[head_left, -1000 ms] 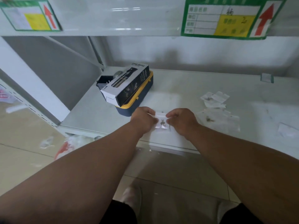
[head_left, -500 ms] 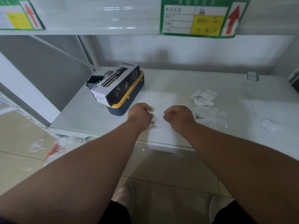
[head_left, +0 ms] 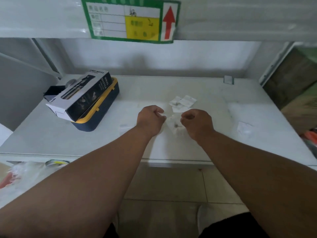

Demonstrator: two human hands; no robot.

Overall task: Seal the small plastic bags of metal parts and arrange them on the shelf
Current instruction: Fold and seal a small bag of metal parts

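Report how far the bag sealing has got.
Done, apparently: a few small bags lie grouped on the shelf; their seals are not readable. In hand: the left hand and right hand pinch one bag between them. Left: a loose bag lying apart at right.

White metal shelving (head_left: 214,152) over pale tiled floor (head_left: 171,186), dim light.

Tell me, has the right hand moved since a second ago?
Yes. The right hand has shifted rightward along the shelf, away from the box; the gap to the left hand widened.
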